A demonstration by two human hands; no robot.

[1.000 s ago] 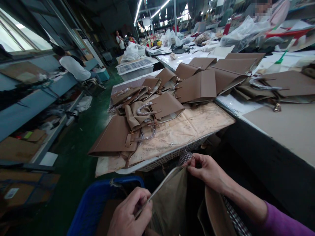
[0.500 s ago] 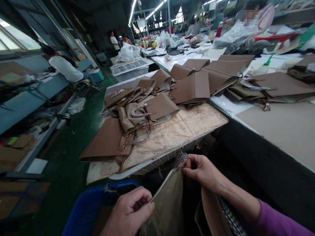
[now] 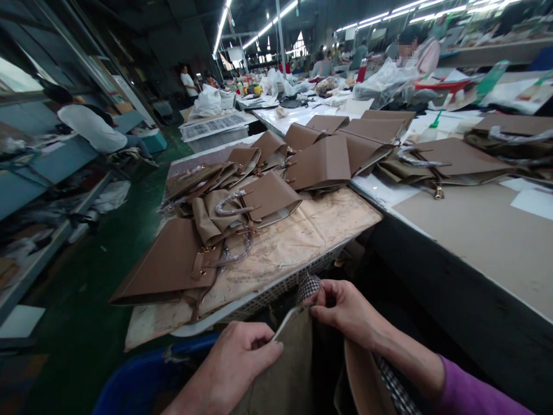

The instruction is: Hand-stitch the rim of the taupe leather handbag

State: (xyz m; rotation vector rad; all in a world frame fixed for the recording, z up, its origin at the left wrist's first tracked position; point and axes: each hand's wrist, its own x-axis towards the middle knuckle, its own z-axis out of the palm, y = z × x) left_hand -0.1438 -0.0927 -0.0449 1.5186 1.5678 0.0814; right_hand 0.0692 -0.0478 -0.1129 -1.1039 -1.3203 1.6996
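Note:
Low in front of me is an unfinished bag with a khaki fabric lining [image 3: 287,369] and a brown panel [image 3: 367,377] at its right side. My left hand [image 3: 242,360] pinches the pale upper edge of the lining between thumb and fingers. Farther along the same edge, my right hand [image 3: 345,311] grips its corner, thumb against fingertips. Black-and-white checked cloth [image 3: 309,286] shows just behind the right fingertips. The bag's lower part runs out of view, and its inside is dark.
Several brown handbags [image 3: 319,164] with plastic-wrapped handles lie on a paper-covered table [image 3: 319,225] ahead. A blue basket [image 3: 125,380] stands low at left. On the right is another worktable [image 3: 470,225] holding more bags. People sit and stand farther back.
My view has turned slightly right, so the tables and bags sit farther left. Both hands keep their pinch on the lining edge; my left fingers have closed slightly nearer the right hand.

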